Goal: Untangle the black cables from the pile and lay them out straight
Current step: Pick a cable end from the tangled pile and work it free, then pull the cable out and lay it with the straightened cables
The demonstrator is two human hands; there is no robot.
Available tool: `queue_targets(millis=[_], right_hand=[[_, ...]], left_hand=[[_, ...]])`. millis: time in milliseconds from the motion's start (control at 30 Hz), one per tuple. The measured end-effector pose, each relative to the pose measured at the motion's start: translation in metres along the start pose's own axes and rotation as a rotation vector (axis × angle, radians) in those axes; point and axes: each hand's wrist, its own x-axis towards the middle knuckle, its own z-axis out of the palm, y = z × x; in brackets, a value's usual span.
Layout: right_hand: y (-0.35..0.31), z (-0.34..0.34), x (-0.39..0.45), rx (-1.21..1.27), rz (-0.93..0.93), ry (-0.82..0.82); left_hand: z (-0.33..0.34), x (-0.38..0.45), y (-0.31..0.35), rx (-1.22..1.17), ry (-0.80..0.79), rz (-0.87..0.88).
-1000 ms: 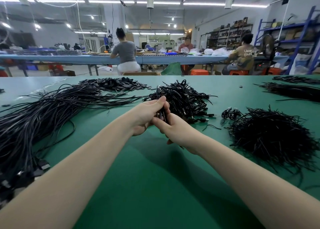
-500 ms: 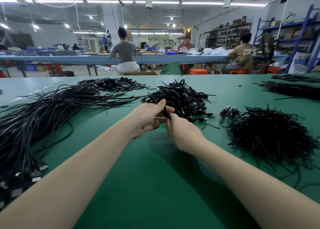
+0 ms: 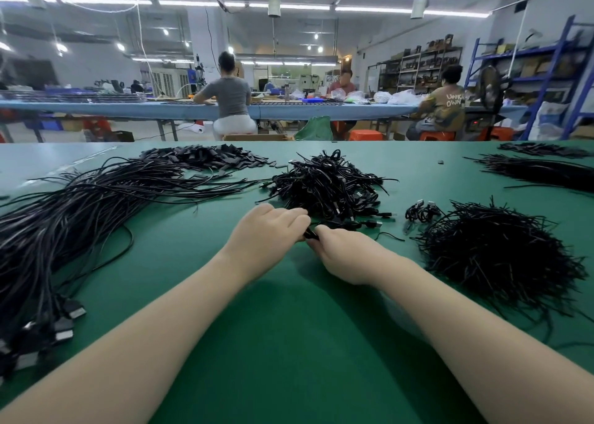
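Only the head view here, so we'll use the tangled cable pile (image 3: 324, 186) in the middle of the green table (image 3: 289, 343) as our landmark. Both hands sit right at its near edge, touching each other. Our left hand (image 3: 270, 230) and right hand (image 3: 340, 250) are both pinching the same short black cable end (image 3: 311, 233), fingers curled round it.

What's changed: a second ago we had that bit lifted up between the hands, a little back from the pile; now the hands have dropped low and slid forward to the pile's edge. Looks to us like we're going back in to work a cable loose, so the pull-out isn't done yet.

Left of the pile, the long straightened bundle (image 3: 80, 218) fans out with its flat connectors nearest us. Right of the pile sits a small coiled cable (image 3: 421, 211), then a bristly heap of short black pieces (image 3: 495, 250).
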Motion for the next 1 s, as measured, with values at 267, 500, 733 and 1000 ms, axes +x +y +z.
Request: queue_targets(millis=[267, 500, 733, 1000], right_hand=[[-0.012, -0.058, 0.026, -0.559, -0.258, 0.111], [-0.024, -0.117, 0.056, -0.566, -0.029, 0.583], [-0.015, -0.05, 0.054, -0.189, -0.002, 0.011], [-0.01, -0.007, 0.049, -0.442, -0.118, 0.13]], left_hand=[[-0.003, 0.007, -0.001, 0.155, 0.011, -0.271], [0.008, -0.027, -0.023, -0.279, -0.074, -1.07], [0.017, -0.031, -0.041, -0.612, 0.061, -1.495], [0.02, -0.03, -0.036, -0.588, 0.006, -1.404]])
